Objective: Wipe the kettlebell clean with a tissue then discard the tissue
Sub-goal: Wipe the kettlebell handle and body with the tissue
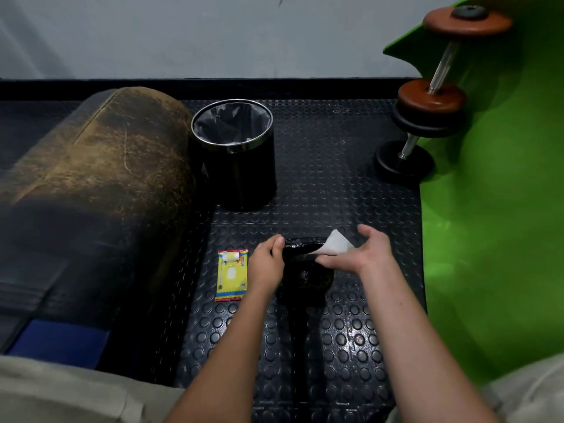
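Nearest the camera, both forearms reach forward over the studded rubber floor mat point(351, 325) and meet at the kettlebell point(305, 277), which stands on the mat directly ahead, between the two hands. The left hand point(267, 264) curls its fingers round the left end of the kettlebell's handle, steadying it; the right hand point(360, 253) pinches a white tissue point(335, 244) between thumb and fingers at the handle's right end, the other fingers spread loose above. The handle runs left to right across the view, so the wiping stroke most likely travels along that line, from the right hand's side toward the left. The right hand, already carrying the tissue, is the one placed to wipe. Just left of the left hand lies a yellow tissue packet point(231, 276), flat on the mat. Farther off, ahead and slightly left of the kettlebell, stands the lined bin point(235, 154), open-topped, well apart from the hands. Dumbbells point(427, 108) rest far right.
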Demonstrator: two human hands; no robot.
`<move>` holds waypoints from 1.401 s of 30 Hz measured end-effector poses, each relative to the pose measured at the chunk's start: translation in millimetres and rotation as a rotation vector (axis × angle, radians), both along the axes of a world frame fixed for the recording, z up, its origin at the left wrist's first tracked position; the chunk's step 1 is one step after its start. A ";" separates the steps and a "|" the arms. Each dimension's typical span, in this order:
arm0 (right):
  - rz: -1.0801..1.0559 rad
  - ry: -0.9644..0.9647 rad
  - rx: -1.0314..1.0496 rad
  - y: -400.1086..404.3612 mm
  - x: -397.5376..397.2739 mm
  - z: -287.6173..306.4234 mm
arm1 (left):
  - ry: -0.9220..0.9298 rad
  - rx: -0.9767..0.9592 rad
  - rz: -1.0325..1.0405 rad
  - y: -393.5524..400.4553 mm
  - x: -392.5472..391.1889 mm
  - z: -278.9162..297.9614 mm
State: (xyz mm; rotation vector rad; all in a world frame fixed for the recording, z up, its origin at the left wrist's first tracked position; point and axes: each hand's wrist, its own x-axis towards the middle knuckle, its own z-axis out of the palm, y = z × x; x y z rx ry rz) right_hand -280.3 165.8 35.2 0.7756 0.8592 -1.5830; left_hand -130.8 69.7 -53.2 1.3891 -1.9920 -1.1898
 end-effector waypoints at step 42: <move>-0.040 0.083 0.074 -5.7 5.6 1.8 | 0.016 0.065 0.026 -1.6 -0.2 -2.4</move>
